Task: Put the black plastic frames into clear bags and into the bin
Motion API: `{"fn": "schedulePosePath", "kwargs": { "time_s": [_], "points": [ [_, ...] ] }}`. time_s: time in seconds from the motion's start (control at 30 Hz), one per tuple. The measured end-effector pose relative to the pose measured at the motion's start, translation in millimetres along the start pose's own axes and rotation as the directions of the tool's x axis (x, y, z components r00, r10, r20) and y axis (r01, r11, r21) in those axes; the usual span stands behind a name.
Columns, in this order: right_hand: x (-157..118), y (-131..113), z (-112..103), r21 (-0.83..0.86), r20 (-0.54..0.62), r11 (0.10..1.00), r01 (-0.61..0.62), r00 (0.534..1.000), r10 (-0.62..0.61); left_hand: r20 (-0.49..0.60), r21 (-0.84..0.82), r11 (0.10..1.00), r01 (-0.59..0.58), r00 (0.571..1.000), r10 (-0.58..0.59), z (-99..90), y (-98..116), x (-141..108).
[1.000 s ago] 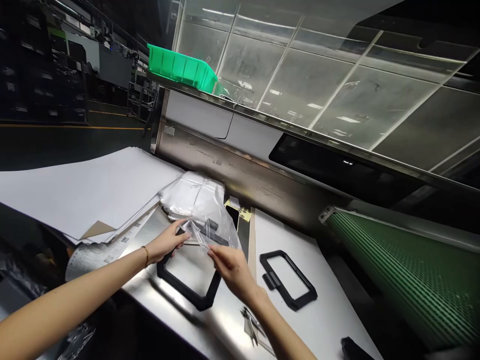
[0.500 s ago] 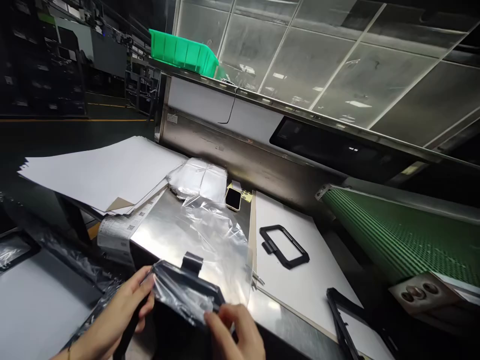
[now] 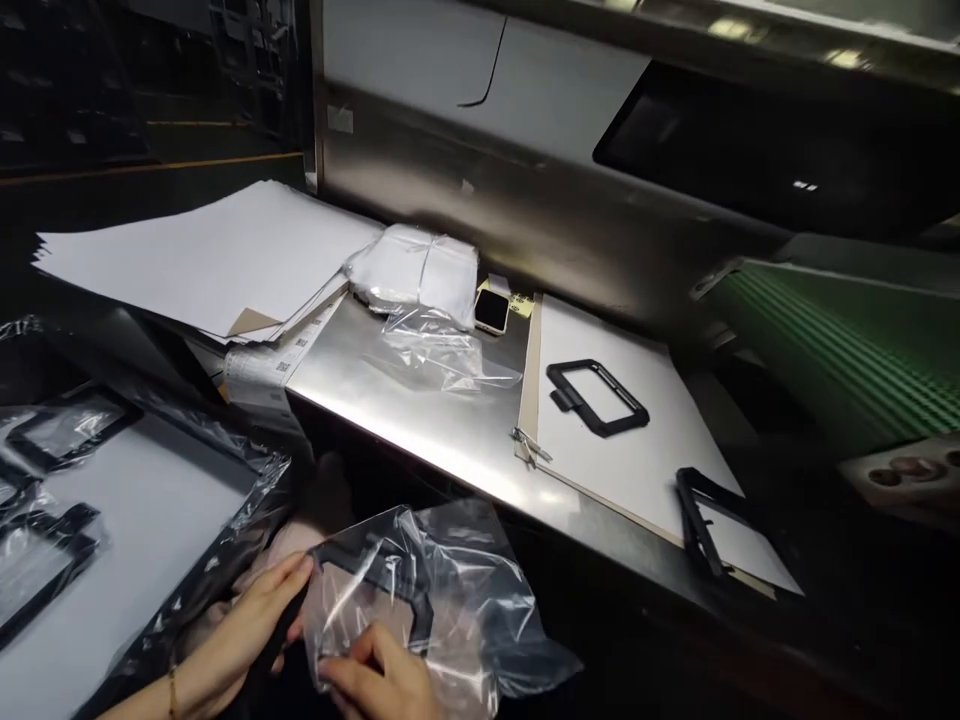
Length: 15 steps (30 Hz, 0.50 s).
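Down below the edge of the steel tabletop (image 3: pixel 420 420), we hold a black frame (image 3: pixel 375 585) already inside a clear bag (image 3: pixel 465 600), low and close to us. Judging by looks, the frame is light, stiff plastic, best gripped by its rim through the film; the bag is thin, crinkly and likely slippery, so it may slide over the frame. Our left hand (image 3: pixel 255 620) pinches the frame's left edge, fingers (image 3: pixel 289 580) curled onto it. Our right hand (image 3: pixel 382 680) grips the bagged lower edge from beneath, thumb on top of the film.
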State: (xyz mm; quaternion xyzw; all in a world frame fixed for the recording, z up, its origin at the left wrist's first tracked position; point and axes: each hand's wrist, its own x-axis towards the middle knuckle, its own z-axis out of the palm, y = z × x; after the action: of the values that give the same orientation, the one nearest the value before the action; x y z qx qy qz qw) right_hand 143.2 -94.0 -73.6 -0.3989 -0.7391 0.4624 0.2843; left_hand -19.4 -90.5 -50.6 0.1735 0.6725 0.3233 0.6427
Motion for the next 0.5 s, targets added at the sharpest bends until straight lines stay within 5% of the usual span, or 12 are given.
{"fn": "schedulePosePath", "kwargs": {
  "time_s": [0.07, 0.2, 0.5],
  "points": [
    [-8, 5, 5, 0.069, -0.017, 0.994, 0.089, 0.996, -0.088, -0.017, 0.106, 0.994, 0.037, 0.999, -0.036, -4.0, -12, 2],
    [-17, 12, 4, 0.225, -0.038, 0.974, -0.007, 0.999, 0.016, -0.001, 0.223, 0.975, 0.007, 1.000, -0.007, -12.7, -22, 6],
    [5, 34, -46, -0.046, -0.168, 0.998, 0.041, 0.985, -0.048, 0.141, 0.455, 0.891, -0.003, 0.988, -0.069, -21.2, -12, 14]
  ]
}}
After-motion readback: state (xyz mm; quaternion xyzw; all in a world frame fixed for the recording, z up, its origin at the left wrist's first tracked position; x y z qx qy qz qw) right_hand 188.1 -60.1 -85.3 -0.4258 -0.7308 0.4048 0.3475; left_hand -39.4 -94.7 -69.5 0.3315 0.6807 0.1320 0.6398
